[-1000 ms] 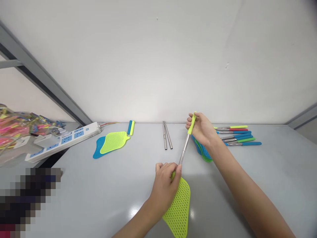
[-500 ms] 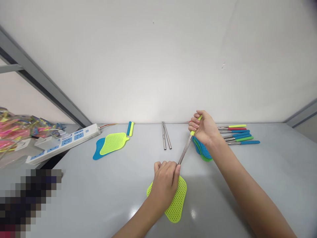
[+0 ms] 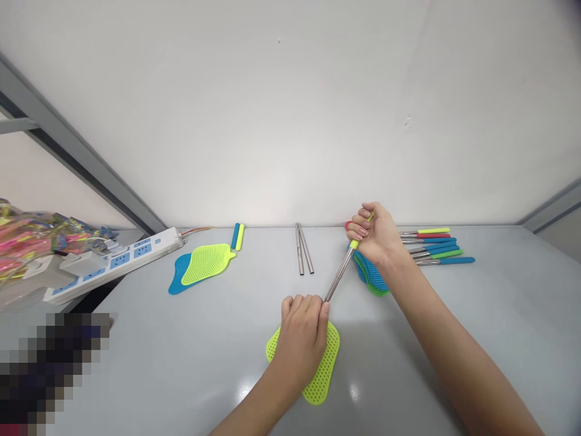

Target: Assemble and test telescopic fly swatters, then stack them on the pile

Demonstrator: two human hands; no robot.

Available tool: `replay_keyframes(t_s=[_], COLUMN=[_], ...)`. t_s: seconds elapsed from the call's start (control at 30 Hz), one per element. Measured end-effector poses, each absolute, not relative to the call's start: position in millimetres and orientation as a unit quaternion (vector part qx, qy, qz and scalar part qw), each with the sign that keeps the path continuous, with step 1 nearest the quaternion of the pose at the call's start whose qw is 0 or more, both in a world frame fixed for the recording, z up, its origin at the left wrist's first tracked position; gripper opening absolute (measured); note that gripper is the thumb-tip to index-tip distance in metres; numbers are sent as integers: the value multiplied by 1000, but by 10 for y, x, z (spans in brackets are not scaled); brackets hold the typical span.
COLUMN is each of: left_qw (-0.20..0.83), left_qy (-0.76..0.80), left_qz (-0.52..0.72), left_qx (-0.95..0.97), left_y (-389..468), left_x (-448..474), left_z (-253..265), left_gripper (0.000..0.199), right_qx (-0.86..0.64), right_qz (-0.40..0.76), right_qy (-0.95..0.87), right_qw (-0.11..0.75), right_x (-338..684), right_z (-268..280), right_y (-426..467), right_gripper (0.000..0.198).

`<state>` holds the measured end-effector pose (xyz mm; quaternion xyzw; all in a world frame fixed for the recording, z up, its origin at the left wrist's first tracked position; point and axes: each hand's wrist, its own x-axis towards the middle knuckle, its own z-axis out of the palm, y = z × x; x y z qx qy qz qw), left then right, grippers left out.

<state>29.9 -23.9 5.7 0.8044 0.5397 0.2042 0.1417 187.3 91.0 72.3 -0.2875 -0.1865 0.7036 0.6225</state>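
Observation:
A yellow-green fly swatter slants across the middle of the table, its perforated head (image 3: 325, 366) toward me. My left hand (image 3: 303, 333) is closed over the place where the head meets the metal rod (image 3: 339, 277), covering the joint. Up at the other end, my right hand (image 3: 370, 233) wraps its fingers round the yellow grip (image 3: 354, 244), which is mostly hidden in the palm. Behind the right wrist lies a pile of blue and green swatter heads (image 3: 374, 275), partly covered by that hand.
Two bare metal rods (image 3: 305, 249) lie at the back centre. To the left are a yellow swatter head (image 3: 206, 264) on a blue one, two loose grips (image 3: 237, 237) and a power strip (image 3: 120, 260). Several rods with coloured grips (image 3: 438, 248) lie at the right.
The swatter head has shifted very slightly left in the view. Both hands keep their hold, and the right hand has barely moved along the grip.

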Motion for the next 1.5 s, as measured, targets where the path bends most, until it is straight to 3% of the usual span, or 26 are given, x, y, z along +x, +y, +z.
replay_keyframes(t_s=[0.2,0.77,1.5], left_qw=[223,268,381], left_qy=[548,563,549], left_qz=[207,247,271], left_qx=[779,742,693], left_y=[-195,-246,-235], left_x=[260,256,227], left_z=[15,56,109], left_gripper=[30,31,37], right_qx=[-270,-206,-122], right_qz=[710,780,786], right_qy=[-165,-156,-197], right_qw=[629,570,573], right_x=[1775,1667,1706], right_z=[626,436,452], right_y=[941,953,906], right_gripper=[28,33,35])
